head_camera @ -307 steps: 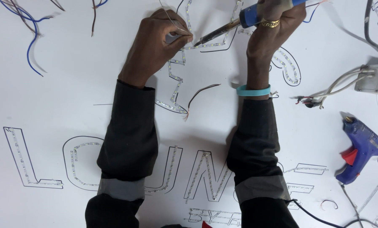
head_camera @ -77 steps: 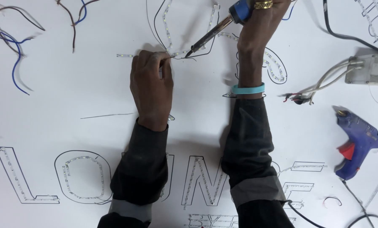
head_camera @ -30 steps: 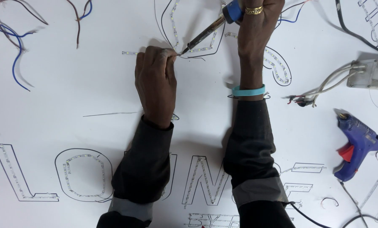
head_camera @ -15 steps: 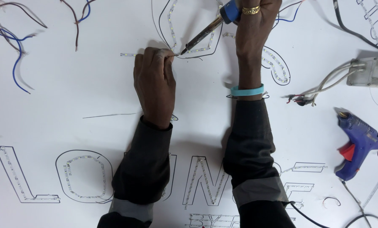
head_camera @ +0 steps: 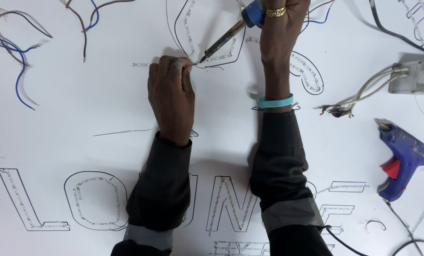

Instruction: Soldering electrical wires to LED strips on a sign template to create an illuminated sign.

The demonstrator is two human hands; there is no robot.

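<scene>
Head view shows the thin strip of small white LEDs (head_camera: 143, 65) lying on the white sign board (head_camera: 79, 109) on the table, its near end pinched under the closed left hand (head_camera: 171, 92), where the blue-handled soldering iron (head_camera: 228, 34) gripped tight in the right hand (head_camera: 280, 28) meets it. Compared with a second ago both hands have barely moved and the tip has stayed at that joint, so the soldering seems ongoing. Farther out lie a grey power supply box (head_camera: 418, 78), a purple glue gun (head_camera: 404, 159) and loose blue and brown wires (head_camera: 17, 57).
</scene>
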